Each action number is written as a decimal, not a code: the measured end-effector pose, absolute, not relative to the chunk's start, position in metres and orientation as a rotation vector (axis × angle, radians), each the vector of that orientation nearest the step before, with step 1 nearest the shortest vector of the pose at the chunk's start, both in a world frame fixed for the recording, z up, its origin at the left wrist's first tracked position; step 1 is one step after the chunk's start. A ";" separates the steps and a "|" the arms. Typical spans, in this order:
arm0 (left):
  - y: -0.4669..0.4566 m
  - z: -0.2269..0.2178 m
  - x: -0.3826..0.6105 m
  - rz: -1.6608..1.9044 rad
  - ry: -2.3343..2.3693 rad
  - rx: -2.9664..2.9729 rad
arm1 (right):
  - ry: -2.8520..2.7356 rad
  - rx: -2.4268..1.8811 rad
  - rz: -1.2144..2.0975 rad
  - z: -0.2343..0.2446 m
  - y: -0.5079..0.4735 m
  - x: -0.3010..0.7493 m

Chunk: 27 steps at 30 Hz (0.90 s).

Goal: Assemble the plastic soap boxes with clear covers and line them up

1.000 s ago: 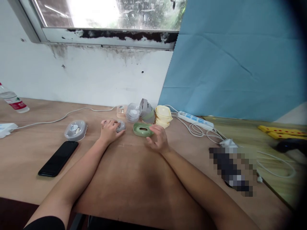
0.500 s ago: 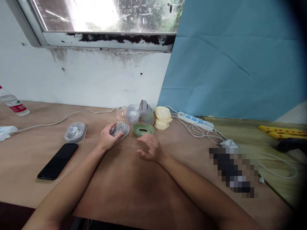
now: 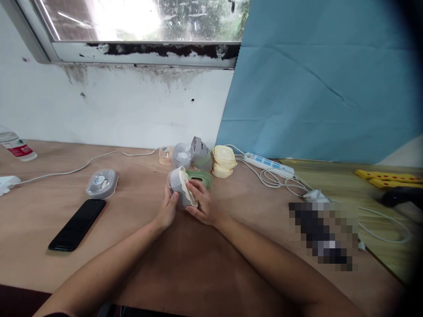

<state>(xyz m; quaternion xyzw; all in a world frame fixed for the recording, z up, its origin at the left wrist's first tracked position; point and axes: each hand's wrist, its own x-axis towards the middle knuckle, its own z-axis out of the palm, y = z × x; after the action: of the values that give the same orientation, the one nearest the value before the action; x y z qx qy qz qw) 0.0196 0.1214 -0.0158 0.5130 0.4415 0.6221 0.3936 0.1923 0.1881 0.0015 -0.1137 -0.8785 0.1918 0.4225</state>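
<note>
A small plastic container [image 3: 181,185] with a clear cover, a grey body and a cream, wavy-edged side is tilted up off the table between my hands. My left hand [image 3: 168,210] grips its clear and grey side, thumb across the grey wall. The fingers of my right hand [image 3: 204,206] are closed on the cream side. Just behind the right fingers sits a green oval tray [image 3: 204,177] with a slot, partly hidden by the hand and container.
Along the wall stand a peach box [image 3: 165,155], clear lids [image 3: 182,155], grey parts [image 3: 200,152] and stacked cream pieces [image 3: 224,160]. A similar container [image 3: 102,183] and a black phone [image 3: 77,225] lie left. A power strip [image 3: 269,165] with cables lies right.
My left hand has lifted the container off the table and turned it on its side, rightward. My right hand has moved in from beside the green tray and taken hold of the cream side.
</note>
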 end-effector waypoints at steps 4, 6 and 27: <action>0.127 -0.011 0.019 1.699 0.964 1.237 | -2.061 -0.294 0.555 0.005 0.193 0.195; 0.130 -0.011 0.019 1.712 0.953 1.192 | -1.951 -0.340 0.561 0.005 0.196 0.195; 0.188 -0.019 -0.058 1.825 1.718 1.046 | -1.579 -0.562 0.563 -0.006 0.230 0.203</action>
<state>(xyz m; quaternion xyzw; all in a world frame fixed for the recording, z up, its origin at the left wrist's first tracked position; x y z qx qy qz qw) -0.0577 0.1882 -0.0187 0.3766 0.6183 0.6567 0.2112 0.2032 0.2303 -0.0063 -0.2458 -0.6907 0.2462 0.6340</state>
